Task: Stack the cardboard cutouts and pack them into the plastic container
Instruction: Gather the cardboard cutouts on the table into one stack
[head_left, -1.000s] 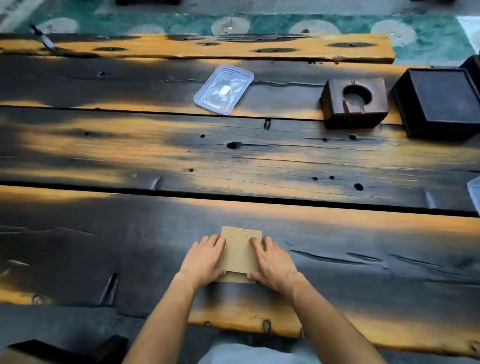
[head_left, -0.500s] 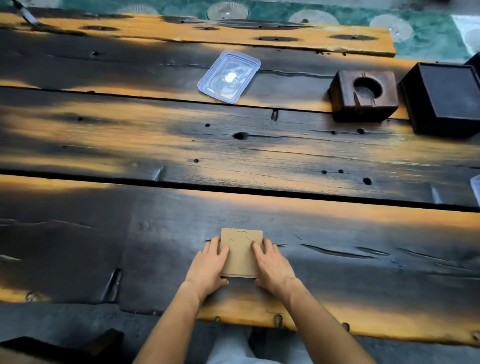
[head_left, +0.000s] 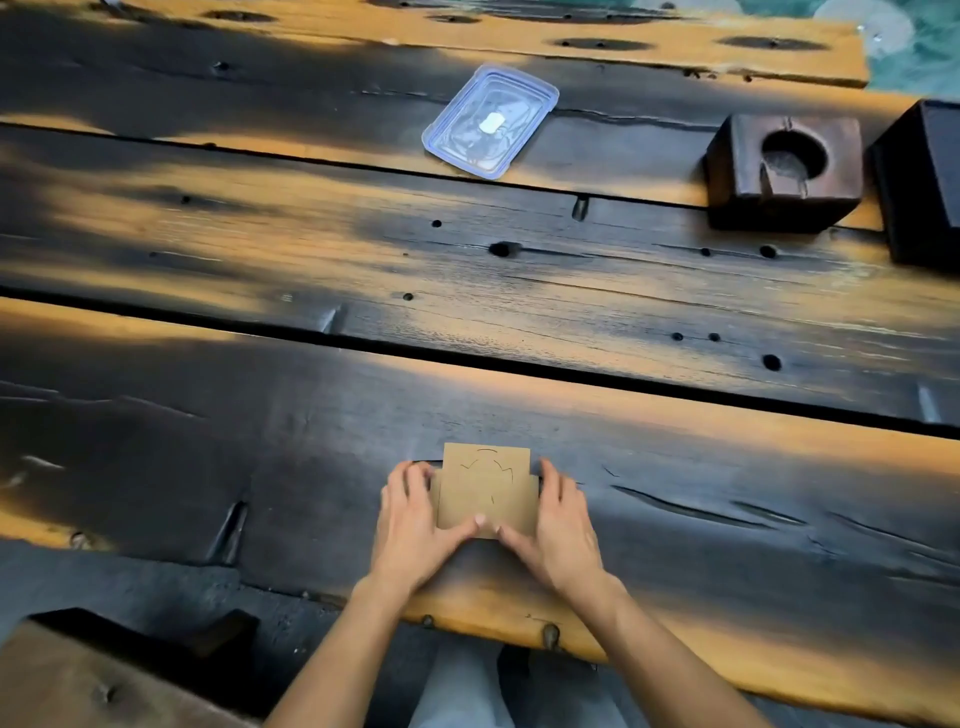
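- As far as any writing goes, there's nothing readable here: the plastic container (head_left: 490, 122) has a small white patch in the middle of its clear top, but it's too small and washed out to tell if it's a label.
- The top card of the cardboard cutouts (head_left: 488, 491) only shows a few thin curved cut lines, no print or brand.
- The cutouts sit as a small brown stack on the dark charred-looking wooden worktop (head_left: 260, 467), close to the near edge, right in front of the person.
- The left hand (head_left: 413, 525) is pressed against the stack's left side, fingers loosely curved along that edge, thumb reaching in across the near edge.
- The right hand (head_left: 558, 519) mirrors it on the right side, fingers along the right edge, thumb tucked at the near edge almost meeting the other thumb.
- So both hands are half-closed around the stack, squeezing it between them, and the stack looks flat on the worktop, not lifted.
- A lower card pokes out a bit on the left under the top one, so the pile isn't perfectly squared.
- The container is well apart from the hands, way up on the far planks and lying at an angle.
- Off to the far right there's a dark wooden block (head_left: 784, 169) with a round hole in its top, and a black box (head_left: 922, 182) just beside it at the frame edge.
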